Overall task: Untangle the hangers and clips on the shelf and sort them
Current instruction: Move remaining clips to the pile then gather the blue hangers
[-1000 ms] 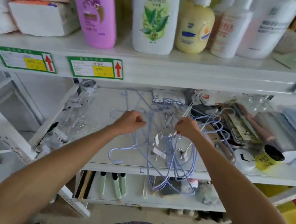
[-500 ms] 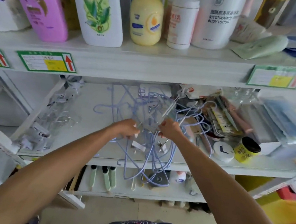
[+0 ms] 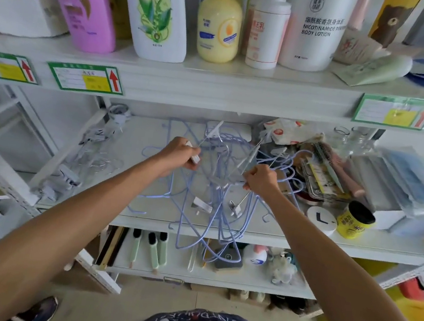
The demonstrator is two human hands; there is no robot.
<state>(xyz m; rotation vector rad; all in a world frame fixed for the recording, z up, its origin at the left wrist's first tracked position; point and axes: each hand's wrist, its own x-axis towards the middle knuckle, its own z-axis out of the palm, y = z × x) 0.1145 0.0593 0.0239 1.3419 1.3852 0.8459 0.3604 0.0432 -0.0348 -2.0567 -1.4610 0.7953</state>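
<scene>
Lilac wire hangers [image 3: 217, 188] tangled, overhanging shelf [image 3: 329, 247] front edge; left hand [image 3: 179, 153] pinches white clip [image 3: 195, 158]; right hand [image 3: 262, 179] grips hangers.

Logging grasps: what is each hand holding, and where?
Left hand grips a white clip by its body; right hand pinches a blue hanger by its wire.

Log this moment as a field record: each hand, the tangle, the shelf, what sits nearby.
left hand: grips a white clip at the tangle's upper left
right hand: pinches the hangers at the tangle's right side
hangers: lilac wire, knotted together with clips, some loops hanging past the shelf edge
shelf: white, middle tier
nearby: yellow jar to the right of the tangle
</scene>
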